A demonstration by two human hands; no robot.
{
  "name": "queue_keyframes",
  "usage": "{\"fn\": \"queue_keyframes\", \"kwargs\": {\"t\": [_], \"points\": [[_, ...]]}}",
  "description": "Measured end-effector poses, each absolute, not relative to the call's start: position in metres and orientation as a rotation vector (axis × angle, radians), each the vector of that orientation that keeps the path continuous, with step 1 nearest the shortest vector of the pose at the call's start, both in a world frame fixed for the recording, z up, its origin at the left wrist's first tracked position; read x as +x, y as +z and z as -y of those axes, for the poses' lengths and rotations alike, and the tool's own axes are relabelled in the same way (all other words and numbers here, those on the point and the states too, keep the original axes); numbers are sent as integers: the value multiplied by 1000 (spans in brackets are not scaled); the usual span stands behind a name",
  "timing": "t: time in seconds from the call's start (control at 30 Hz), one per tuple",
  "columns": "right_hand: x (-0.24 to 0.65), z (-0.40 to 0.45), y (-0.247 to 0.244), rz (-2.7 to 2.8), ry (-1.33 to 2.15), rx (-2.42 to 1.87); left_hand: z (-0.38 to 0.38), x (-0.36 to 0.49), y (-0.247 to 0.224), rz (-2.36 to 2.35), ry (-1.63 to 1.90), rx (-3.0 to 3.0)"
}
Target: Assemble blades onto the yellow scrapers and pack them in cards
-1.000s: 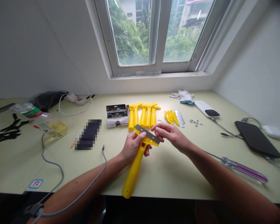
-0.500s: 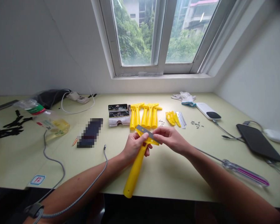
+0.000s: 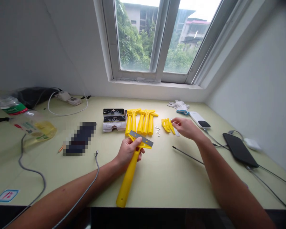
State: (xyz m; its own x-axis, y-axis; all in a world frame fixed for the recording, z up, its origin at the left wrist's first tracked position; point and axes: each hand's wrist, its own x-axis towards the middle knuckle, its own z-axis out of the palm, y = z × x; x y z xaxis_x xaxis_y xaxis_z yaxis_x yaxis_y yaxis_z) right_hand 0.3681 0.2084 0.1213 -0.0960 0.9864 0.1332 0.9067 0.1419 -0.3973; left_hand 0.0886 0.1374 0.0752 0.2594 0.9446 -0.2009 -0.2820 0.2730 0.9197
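My left hand (image 3: 131,149) grips a yellow scraper (image 3: 127,179) near its head, the thumb pressing on a grey metal blade (image 3: 146,141) that lies across the head. The scraper's handle points down toward the table's front edge. My right hand (image 3: 184,127) is over the metal blades (image 3: 177,133) beside the small yellow plastic parts (image 3: 166,125); its fingertips are bent close together, and whether they hold anything is too small to tell. Small silver nuts (image 3: 158,129) lie left of these parts. Several yellow scraper handles (image 3: 146,122) stand in a row behind my left hand.
Black-and-white boxes (image 3: 114,121) sit left of the handles. A bottle (image 3: 30,122) lies at the left, near a pixelated dark object (image 3: 79,140). White gloves (image 3: 178,105), a white device (image 3: 196,118), a black phone (image 3: 240,149) and cables occupy the right side.
My right hand has left the scraper and moved right and away from me to the blades. My left hand still holds the scraper. The camera view has shifted.
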Motion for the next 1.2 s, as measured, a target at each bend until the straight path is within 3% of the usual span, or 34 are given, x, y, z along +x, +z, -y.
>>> {"fn": "queue_keyframes", "kwargs": {"t": [0.43, 1.2], "points": [[455, -217, 94, 1994, 263, -2268, -143, 86, 74, -926, 1044, 942], [344, -203, 79, 2267, -118, -1869, -140, 87, 75, -880, 1041, 958]]}}
